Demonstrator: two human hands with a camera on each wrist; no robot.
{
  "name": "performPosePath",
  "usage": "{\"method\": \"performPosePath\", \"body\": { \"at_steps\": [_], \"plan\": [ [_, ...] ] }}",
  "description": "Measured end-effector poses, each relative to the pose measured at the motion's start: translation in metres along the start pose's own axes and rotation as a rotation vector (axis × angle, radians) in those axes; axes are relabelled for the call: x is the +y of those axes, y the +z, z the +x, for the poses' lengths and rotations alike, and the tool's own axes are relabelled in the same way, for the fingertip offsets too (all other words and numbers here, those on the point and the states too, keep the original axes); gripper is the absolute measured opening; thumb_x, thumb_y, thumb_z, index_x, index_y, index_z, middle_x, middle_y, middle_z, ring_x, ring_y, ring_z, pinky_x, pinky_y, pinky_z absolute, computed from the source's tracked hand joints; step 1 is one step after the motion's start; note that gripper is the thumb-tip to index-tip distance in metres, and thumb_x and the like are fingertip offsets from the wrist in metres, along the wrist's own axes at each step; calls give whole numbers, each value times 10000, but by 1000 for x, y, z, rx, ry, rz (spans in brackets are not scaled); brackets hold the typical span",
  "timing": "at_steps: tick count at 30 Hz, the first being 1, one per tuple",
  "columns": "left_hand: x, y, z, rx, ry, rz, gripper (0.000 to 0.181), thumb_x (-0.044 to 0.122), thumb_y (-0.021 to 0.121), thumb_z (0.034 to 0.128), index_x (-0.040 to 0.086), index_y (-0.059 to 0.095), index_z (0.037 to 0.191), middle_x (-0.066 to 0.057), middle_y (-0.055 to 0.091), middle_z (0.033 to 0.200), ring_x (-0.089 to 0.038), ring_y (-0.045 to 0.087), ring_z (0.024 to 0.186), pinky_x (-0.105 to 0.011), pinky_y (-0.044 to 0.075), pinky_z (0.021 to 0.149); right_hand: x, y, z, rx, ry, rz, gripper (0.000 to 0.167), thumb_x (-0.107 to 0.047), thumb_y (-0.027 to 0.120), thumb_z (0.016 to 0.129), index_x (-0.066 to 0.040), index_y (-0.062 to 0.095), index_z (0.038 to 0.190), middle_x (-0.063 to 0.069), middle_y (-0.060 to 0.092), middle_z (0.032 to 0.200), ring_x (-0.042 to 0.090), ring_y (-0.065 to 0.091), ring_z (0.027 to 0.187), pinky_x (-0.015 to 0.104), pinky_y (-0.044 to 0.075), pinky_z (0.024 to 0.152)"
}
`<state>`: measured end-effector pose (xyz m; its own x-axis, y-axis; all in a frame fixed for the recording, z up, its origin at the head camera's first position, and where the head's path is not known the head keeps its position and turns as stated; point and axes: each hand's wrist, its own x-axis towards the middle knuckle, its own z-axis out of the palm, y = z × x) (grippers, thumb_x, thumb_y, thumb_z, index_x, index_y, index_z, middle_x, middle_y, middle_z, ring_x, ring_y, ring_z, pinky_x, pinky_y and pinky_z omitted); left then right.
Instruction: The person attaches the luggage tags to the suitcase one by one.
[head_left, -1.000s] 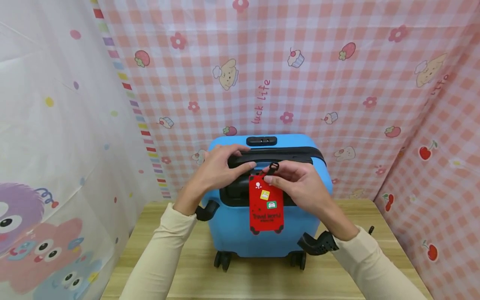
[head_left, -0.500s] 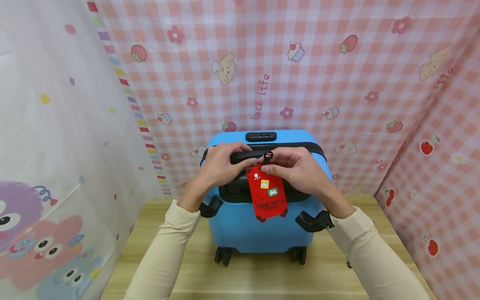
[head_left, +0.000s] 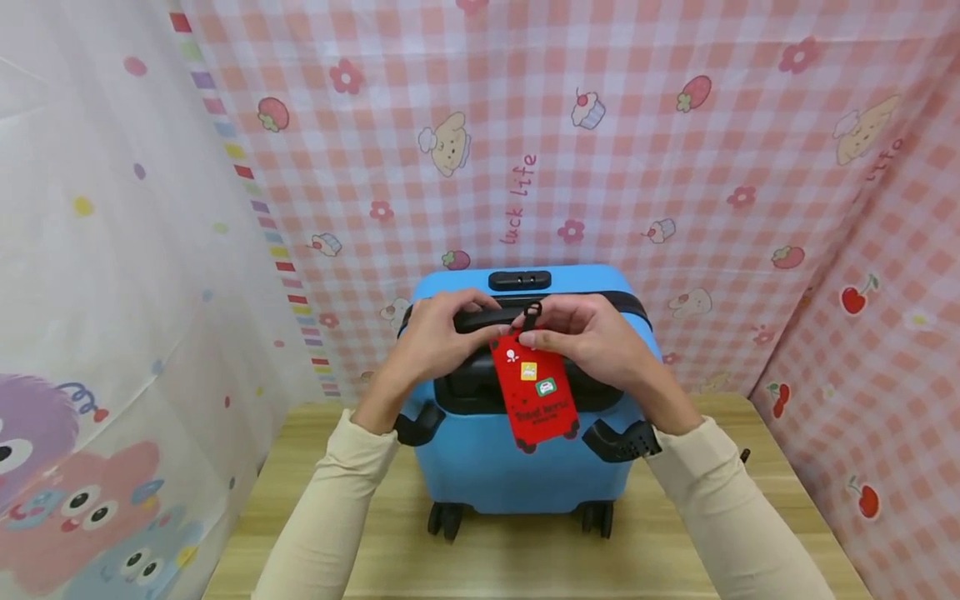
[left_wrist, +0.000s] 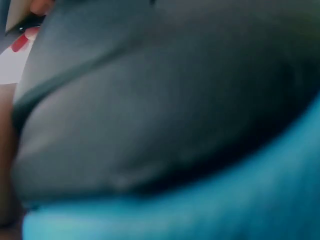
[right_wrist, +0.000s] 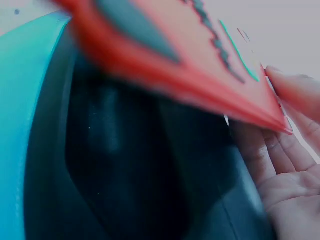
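Observation:
A blue suitcase stands upright, its black top handle towards the hands. My left hand is over the handle's left part, fingers behind it and thumb in front, the thumb tip at the upper left corner of a red luggage tag. With thumb and fingers my right hand pinches the tag's top and its black strap, whose buckle end sticks up. Tilted, the tag hangs before the dark handle recess. The rest of the strap is hidden. Blurred black and blue suitcase surfaces fill most of the left wrist view.
The suitcase rests on its wheels on a wood-grain tabletop. A pink checked cloth hangs close behind it, with a white printed cloth at left. A small black object shows beside the right sleeve.
The right hand has moved slightly up and left with the tag, close to the left thumb. Once hanging straight, the tag now tilts. Between the last two frames little differs.

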<state>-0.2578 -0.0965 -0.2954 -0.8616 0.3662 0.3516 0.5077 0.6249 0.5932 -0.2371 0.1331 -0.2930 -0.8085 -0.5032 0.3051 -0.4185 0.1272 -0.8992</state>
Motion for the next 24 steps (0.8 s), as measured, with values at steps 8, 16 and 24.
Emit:
{"method": "performPosePath", "body": {
  "at_steps": [8,16,24],
  "plan": [
    [0,2,-3,21,-16,-75,313,355,768,871,166,699,1111,-16,708,1034,-164,621,875,-330,511,742,4,-3,-1,-7,13,6,183,-93,674,940,-21,694,1107,124,730,948,260,677,817,381,592,751],
    [0,3,-4,32,-39,-155,318,318,794,851,149,698,1103,3,733,993,-170,631,888,-339,523,757,6,-2,-2,-33,6,24,181,-79,676,936,-9,694,1102,133,728,953,255,664,802,370,588,732],
    [0,4,-2,49,-71,-203,309,282,808,840,154,697,1098,-15,736,975,-170,635,897,-349,518,778,3,-2,-1,-34,21,6,196,-89,681,934,-19,692,1117,126,730,972,251,667,827,368,586,750]
  ]
}}
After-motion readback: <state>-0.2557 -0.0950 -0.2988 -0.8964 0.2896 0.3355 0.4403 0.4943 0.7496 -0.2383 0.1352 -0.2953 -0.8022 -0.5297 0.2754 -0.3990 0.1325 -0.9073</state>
